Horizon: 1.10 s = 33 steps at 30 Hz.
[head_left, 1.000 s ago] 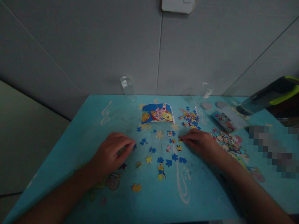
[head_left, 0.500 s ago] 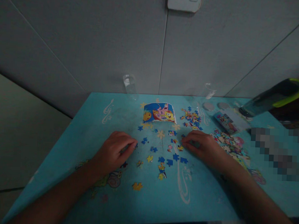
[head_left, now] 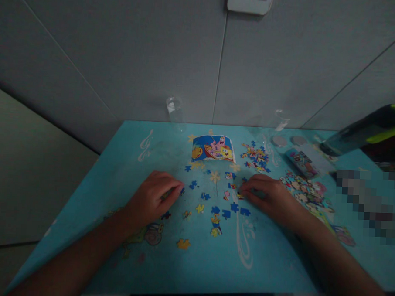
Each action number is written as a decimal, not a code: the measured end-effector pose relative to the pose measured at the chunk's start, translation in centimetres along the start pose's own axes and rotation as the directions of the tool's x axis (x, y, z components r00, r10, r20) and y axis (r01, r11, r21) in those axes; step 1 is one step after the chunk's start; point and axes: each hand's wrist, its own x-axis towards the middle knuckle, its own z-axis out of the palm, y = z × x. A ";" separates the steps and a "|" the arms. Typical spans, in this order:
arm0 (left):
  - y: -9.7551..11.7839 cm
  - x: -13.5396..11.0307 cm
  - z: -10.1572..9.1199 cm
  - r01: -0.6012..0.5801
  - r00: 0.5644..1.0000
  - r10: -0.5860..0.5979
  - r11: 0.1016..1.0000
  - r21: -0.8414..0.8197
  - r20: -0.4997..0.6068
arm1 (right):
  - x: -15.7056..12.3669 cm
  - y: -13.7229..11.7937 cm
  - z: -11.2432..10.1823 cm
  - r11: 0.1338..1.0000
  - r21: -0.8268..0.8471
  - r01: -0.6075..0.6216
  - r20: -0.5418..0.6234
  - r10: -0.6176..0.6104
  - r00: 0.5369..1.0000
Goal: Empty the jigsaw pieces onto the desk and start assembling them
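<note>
My left hand (head_left: 156, 196) is closed in a pinch, its fingertips on a small dark blue puzzle piece (head_left: 182, 191) that is mostly hidden. Opposite it, my right hand (head_left: 264, 190) pinches low over the table, thumb and forefinger at a yellow and dark puzzle piece (head_left: 240, 196). Between the hands lie several loose pieces, among them a blue one (head_left: 193, 184) and a yellow one (head_left: 200, 208). A short column of joined-looking pieces (head_left: 215, 225) lies nearer me. Behind them rests a curved picture card (head_left: 213, 148) with cartoon figures in a boat.
A pile of pieces (head_left: 256, 156) lies right of the card, and a larger pile (head_left: 305, 190) beyond my right forearm. Clear containers (head_left: 175, 114), round lids (head_left: 279, 141), a small box (head_left: 302, 163) and a dark bottle (head_left: 355, 133) stand or lie toward the back.
The view has shifted slightly, so the table appears a little farther right. My right fingertips have come a little left, onto the yellow piece. My left hand keeps its pinch.
</note>
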 end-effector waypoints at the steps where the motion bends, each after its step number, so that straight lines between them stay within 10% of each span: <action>1: -0.1 0.0 0.0 -0.001 1.000 0.001 1.000 0.003 0.001 | 0.0 0.1 -0.1 1.000 -0.005 -0.014 -0.018 0.014 1.000; 33: -0.2 -0.2 0.1 -0.015 1.000 0.015 1.000 -0.013 0.019 | -0.2 0.5 -0.3 0.997 -0.071 -0.023 0.106 0.031 0.994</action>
